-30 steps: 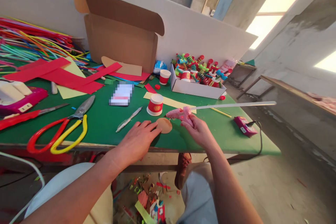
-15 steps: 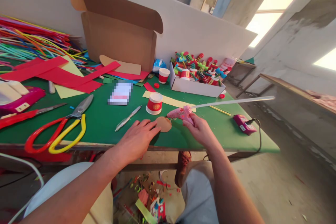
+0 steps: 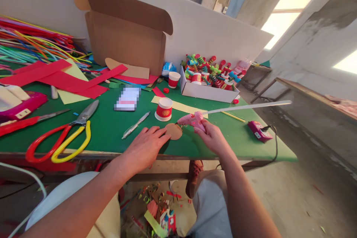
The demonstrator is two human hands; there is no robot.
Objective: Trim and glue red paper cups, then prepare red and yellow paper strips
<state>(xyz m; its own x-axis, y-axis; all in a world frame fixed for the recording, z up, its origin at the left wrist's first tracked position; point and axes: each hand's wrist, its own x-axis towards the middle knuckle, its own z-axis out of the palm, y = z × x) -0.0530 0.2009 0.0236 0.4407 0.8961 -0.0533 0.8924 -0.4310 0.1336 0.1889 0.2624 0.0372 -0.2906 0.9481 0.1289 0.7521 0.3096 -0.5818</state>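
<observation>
My left hand [image 3: 147,145] rests on the table, its thumb and fingertips holding the left edge of a round brown cardboard disc [image 3: 174,132] that lies flat. In my right hand [image 3: 212,137] is a pink glue gun [image 3: 192,120], gripped by its handle. Its nozzle points left at the upper edge of the disc; I cannot tell whether it touches. A long clear glue stick [image 3: 248,107] juts out of the gun's back toward the right. Just behind the disc stands a white paper cup [image 3: 163,110] with a red band and gold emblem.
Large scissors [image 3: 83,117] and a pen [image 3: 136,125] lie left. A phone with a blurred screen [image 3: 127,98] sits behind them. A white box [image 3: 209,92] of colourful figures stands at the back. A purple power socket [image 3: 260,131] with cable is near the right edge. Pipe cleaners [image 3: 33,44] fill the far left.
Almost nothing differs. Both hands, the disc and the glue gun keep their places; the view has shifted very slightly.
</observation>
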